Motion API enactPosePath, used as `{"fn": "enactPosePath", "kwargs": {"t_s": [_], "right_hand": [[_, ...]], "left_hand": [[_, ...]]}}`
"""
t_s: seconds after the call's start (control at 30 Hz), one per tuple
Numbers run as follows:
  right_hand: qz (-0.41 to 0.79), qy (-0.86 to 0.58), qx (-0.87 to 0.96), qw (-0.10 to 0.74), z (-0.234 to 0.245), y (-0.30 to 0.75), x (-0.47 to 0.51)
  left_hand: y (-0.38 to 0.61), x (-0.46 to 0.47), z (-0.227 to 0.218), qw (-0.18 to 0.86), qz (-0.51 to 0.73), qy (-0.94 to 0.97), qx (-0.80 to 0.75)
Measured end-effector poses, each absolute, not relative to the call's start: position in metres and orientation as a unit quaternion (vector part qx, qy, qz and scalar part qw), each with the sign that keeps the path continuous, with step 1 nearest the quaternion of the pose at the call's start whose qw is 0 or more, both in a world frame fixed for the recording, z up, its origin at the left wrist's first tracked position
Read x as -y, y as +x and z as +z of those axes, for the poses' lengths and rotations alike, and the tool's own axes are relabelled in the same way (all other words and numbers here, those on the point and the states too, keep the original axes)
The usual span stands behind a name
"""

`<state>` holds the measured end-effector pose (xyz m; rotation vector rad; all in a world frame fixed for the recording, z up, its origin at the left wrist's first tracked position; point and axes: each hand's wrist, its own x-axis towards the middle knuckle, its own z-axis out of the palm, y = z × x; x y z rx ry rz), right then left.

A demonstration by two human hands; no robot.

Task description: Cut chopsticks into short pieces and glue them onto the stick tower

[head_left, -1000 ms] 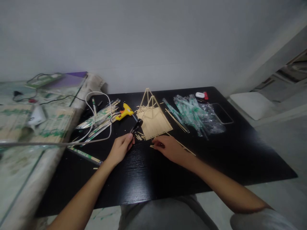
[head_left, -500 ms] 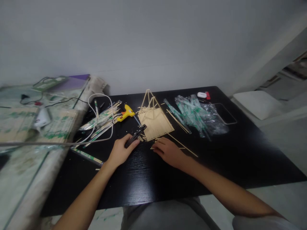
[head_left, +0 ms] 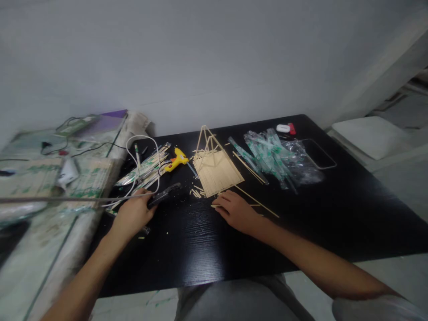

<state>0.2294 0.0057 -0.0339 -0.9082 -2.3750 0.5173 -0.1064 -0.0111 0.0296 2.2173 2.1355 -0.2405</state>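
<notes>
My left hand (head_left: 135, 211) is closed around a dark, elongated hand tool (head_left: 164, 195). Its exact kind is blurred; it points rightward over the table's left half. My right hand (head_left: 236, 211) rests with bent fingers on a thin wooden stick (head_left: 256, 205), whose ends show on both sides of the hand. Just beyond it lies a flat panel of side-by-side sticks (head_left: 220, 176). A pointed stick frame (head_left: 209, 140) stands at the panel's far end. Short cut stick pieces (head_left: 197, 192) are scattered left of the panel.
A yellow glue gun (head_left: 177, 159) lies left of the panel, near wrapped stick bundles (head_left: 145, 167) and a looping white cable (head_left: 158, 151). Crumpled plastic wrappers (head_left: 270, 154) and a phone-shaped dark object (head_left: 317, 154) lie right. A white case (head_left: 282, 128) sits at the back.
My left hand has moved left with the dark hand tool, away from the panel toward the wrapped bundles. My right hand stays almost in place on the stick. The view has shifted slightly.
</notes>
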Motion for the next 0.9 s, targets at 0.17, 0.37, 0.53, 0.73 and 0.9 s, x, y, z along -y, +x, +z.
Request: {"fn": "enactPosePath", "kwargs": {"t_s": [0.17,0.37,0.53,0.73,0.9], "right_hand": [[0.186,-0.334,0.883,0.274,-0.035,0.228,-0.005],[0.196,-0.311,0.884,0.291,-0.034,0.225,0.001],[0.204,-0.303,0.881,0.302,-0.029,0.225,0.004],[0.207,-0.296,0.883,0.299,-0.029,0.225,0.005],[0.207,-0.292,0.878,0.318,-0.034,0.225,0.003]], "left_hand": [[-0.127,0.007,0.03,-0.033,-0.116,0.693,-0.711],[-0.128,0.002,0.03,-0.036,-0.148,0.67,-0.726],[-0.13,0.001,0.031,-0.014,-0.158,0.655,-0.739],[-0.136,-0.002,0.031,0.025,-0.181,0.652,-0.736],[-0.131,0.001,0.037,0.031,-0.202,0.646,-0.736]]}}
